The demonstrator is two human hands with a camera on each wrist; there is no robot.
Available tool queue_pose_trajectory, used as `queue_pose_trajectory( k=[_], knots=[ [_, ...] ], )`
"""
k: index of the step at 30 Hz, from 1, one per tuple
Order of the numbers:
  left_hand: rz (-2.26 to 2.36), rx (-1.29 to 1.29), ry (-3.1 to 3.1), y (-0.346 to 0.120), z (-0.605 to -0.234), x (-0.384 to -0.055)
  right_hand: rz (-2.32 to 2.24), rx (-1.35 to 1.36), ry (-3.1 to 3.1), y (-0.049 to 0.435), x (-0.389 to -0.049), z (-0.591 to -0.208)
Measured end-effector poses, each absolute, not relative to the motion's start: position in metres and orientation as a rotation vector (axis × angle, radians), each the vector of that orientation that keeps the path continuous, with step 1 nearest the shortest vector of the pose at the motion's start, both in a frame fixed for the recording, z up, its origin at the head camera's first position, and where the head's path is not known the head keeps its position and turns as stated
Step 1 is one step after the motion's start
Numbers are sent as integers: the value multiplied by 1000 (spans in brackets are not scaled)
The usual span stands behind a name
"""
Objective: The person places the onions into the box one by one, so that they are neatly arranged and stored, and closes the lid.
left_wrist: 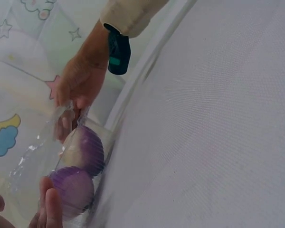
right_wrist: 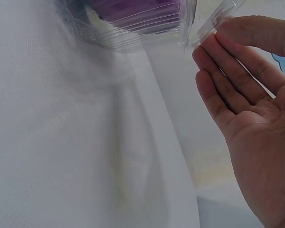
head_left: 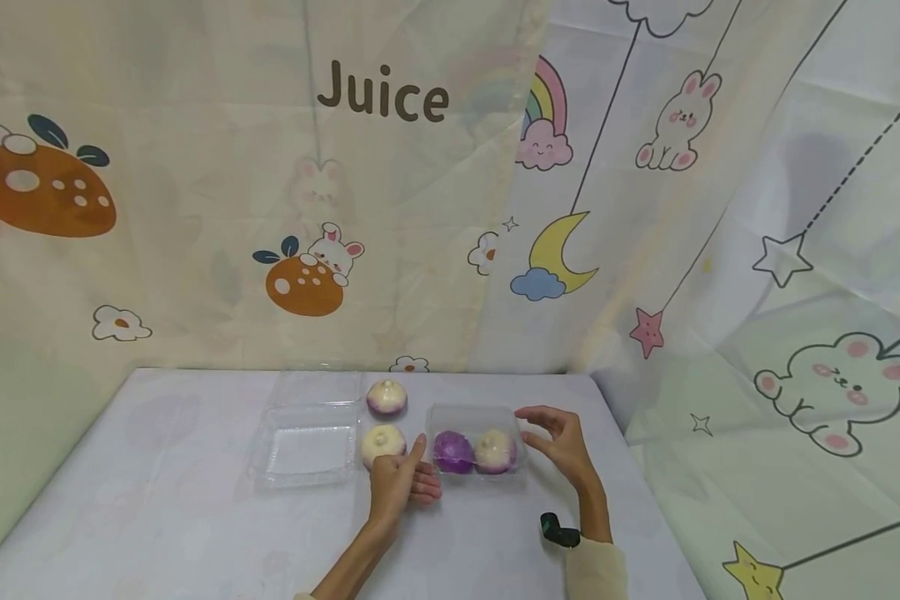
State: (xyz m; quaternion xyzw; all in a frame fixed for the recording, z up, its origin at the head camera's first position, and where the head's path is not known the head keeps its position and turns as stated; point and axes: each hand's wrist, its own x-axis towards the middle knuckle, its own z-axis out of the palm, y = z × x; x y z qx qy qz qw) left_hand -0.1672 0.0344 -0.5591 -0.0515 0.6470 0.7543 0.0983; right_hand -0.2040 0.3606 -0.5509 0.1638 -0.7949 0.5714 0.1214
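Head view: the left hand, fingers straight and gripping nothing, stands by the left wall of a clear, thin plastic box; contact is uncertain. The right hand pinches the lid's right edge. Inside sit a round purple onion-like bulb and a cream-and-purple one. The box is probably light, flexible and slippery, easily dented; its lip should offer the best hold. Farther back, another cream bulb rests on the white table.
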Motion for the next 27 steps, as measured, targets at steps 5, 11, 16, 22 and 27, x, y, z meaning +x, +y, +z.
queue_pose_trajectory(
  k=[5, 11, 16, 22, 27],
  knots=[
    [2218, -133, 1940, 34, -560, -167, 1670, 474, -2325, 361, -205, -551],
    [2222, -147, 1942, 33, -561, -166, 1632, 480, -2354, 360, -204, -550],
    [2222, -143, 1946, 33, -560, -166, 1608, 465, -2378, 360, -204, -549],
    [2230, -131, 1935, 34, -561, -167, 1593, 450, -2382, 360, -204, -550],
    [2247, -118, 1911, 34, -563, -166, 1585, 443, -2383, 361, -203, -551]
  ],
)
